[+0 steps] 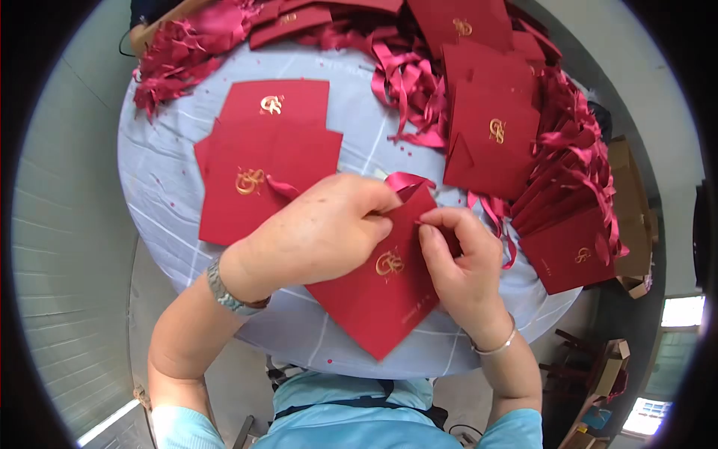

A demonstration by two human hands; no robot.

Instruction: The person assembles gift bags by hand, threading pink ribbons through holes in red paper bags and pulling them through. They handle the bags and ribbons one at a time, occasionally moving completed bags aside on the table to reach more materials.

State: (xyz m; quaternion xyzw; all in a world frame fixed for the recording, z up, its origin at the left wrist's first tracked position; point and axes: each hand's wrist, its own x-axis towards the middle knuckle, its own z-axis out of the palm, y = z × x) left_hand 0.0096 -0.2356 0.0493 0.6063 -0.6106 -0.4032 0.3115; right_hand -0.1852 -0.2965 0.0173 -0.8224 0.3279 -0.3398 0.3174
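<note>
A flat red paper bag [374,299] with a gold logo lies tilted at the table's near edge, one corner toward me. My left hand [314,224] is closed over its upper left part. A pink-red ribbon [282,187] sticks out on the far side of that hand, and a ribbon loop [407,180] shows above the bag's top corner. At the bag's upper right edge, my right hand [467,258] pinches thumb and forefinger on a small bit of ribbon. Its other fingers are curled. What lies inside the left fist is mostly hidden.
Flat red bags [262,157] lie stacked at the left on the pale blue tablecloth [168,142]. More bags [486,120] and a fanned row with ribbons [568,172] fill the right side. Loose ribbons [407,90] lie at the back. A cardboard box [634,217] stands beyond the right edge.
</note>
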